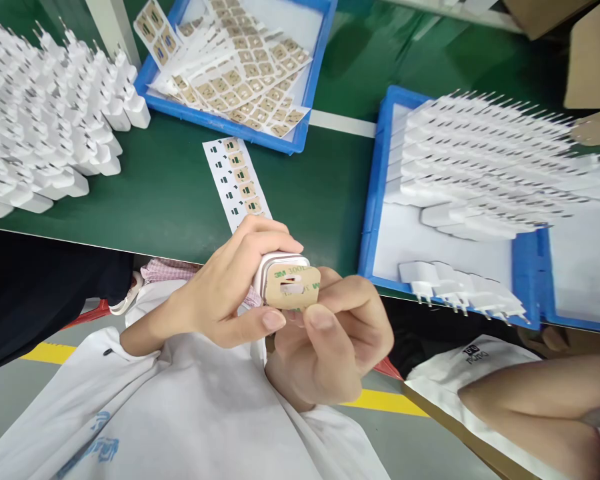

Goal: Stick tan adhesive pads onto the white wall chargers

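Note:
My left hand (220, 287) is wrapped round a white charger (261, 275), whose end faces up toward the camera. Between the thumb and forefinger of my right hand (337, 333) is the right edge of a tan adhesive sticker (280, 297) with green print and cut-outs in its middle. The sticker lies over the charger's end face; how far it touches the face cannot be told. Just beyond my left hand, a white sheet (223, 179) with one column of tan stickers rests on the green table (160, 193).
Many white plug chargers (40, 127) stand at the left. A blue tray (225, 127) of sticker sheets is at the back. On the right, another blue tray (373, 207) holds rows of chargers (460, 160). A person's bare arm (535, 387) shows at the lower right.

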Motion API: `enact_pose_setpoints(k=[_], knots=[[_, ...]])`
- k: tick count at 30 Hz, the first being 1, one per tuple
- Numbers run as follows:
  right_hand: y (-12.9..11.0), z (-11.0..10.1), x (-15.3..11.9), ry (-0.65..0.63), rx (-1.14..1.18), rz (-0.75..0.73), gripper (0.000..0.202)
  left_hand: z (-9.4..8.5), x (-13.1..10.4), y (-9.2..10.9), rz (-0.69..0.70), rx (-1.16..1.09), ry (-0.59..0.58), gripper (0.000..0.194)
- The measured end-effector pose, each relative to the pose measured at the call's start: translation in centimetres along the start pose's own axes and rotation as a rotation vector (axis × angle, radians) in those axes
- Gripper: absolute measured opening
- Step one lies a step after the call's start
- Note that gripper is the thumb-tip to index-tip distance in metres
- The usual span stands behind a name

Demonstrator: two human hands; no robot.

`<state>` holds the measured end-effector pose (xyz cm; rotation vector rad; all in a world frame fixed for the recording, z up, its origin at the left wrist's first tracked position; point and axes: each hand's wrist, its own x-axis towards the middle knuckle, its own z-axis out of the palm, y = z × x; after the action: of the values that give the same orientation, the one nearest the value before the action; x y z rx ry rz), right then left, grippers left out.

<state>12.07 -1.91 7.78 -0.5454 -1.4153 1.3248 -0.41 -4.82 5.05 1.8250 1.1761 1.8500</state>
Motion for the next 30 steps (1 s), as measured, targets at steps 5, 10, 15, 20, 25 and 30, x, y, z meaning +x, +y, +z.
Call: enact_pose_setpoints(k=[5,10,15,20,25,30], knots=[[0.13,-0.09,-0.06,0.008,-0.033,0.013,0.023,-0.04,0.1,0.0,-0.014,0.034,-0.007,0.044],[0.14,-0.16,-0.1,0.005,-0.011,0.022,0.022,0.0,0.15,0.07,-0.018,0.055,-0.005,0.043],[0.27,-0.26,-0.17,0.019,-0.034,0.043,0.022,0.09,0.16,-0.06,-0.044,0.114,-0.019,0.047],[0.32,-0.26,0.18,-0.002,-0.013,0.033,0.022,0.09,0.27,-0.14,-0.013,0.074,0.002,0.041],[0.37,-0.14,0.52,-0.021,0.032,0.02,0.021,-0.23,0.36,-0.26,-0.008,0.097,-0.024,0.041],[0.36,-0.16,0.63,-0.032,0.012,0.043,0.025,-0.21,0.33,-0.46,0.01,0.119,0.001,0.041]])
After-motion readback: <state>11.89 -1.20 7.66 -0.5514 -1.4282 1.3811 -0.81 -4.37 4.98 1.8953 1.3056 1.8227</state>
